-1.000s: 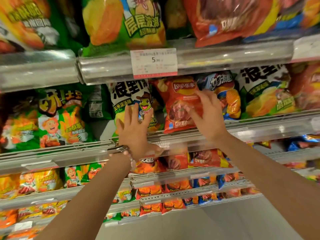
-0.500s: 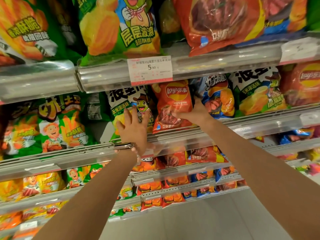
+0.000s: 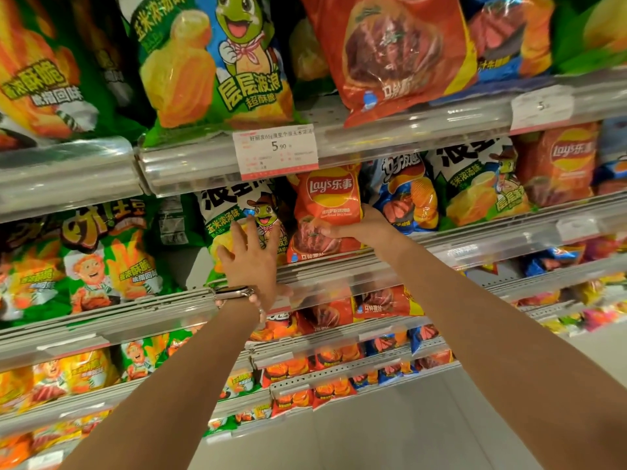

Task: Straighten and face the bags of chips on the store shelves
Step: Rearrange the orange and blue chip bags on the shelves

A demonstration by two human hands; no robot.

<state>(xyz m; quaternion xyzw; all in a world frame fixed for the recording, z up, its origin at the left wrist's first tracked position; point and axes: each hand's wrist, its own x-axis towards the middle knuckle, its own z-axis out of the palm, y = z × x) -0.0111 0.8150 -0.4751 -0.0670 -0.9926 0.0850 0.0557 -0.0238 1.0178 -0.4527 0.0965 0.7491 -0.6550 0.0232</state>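
A red Lay's chip bag stands upright on the middle shelf, facing out. My right hand grips its right edge, thumb across the front and fingers behind. Left of it stands a green and white corn-chip bag with a cartoon figure. My left hand lies flat against that bag's front, fingers straight and spread; a watch is on that wrist. A blue chip bag sits just right of the red one.
The shelf rail runs below both hands, with a price tag on the rail above. Large green and red bags fill the top shelf. More rows of small bags sit on lower shelves. Pale floor lies below.
My right hand slid from the red bag's front to its right edge and took hold; the bag now stands straighter. My left hand stayed flat on the green bag. The view tilted upward.
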